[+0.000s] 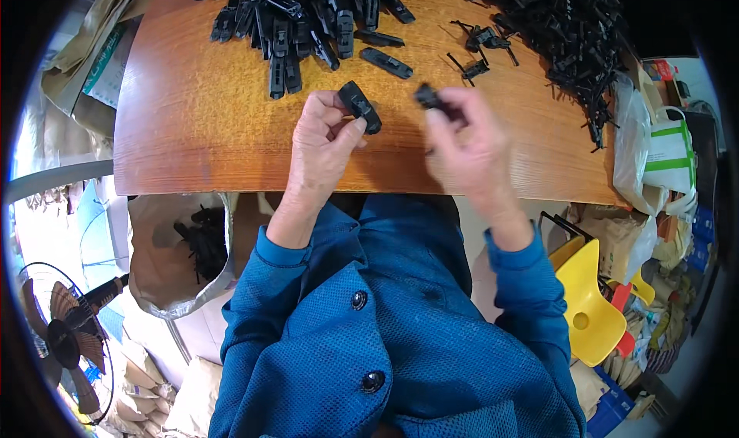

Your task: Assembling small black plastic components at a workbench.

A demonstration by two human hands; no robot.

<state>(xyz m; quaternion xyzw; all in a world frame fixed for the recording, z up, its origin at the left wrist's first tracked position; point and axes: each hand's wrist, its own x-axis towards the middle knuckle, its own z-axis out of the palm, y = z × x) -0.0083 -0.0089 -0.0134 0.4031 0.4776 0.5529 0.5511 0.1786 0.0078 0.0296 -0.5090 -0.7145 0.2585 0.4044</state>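
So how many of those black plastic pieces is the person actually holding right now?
2. One black plastic piece sits in the left hand, pinched at the fingertips. A second black piece is in the right hand, partly blurred. More could be hidden inside the palms.

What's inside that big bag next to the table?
Inside the open sack lie black plastic parts, like those on the wooden table. Only the top ones show; the sack's wall hides whatever lies deeper.
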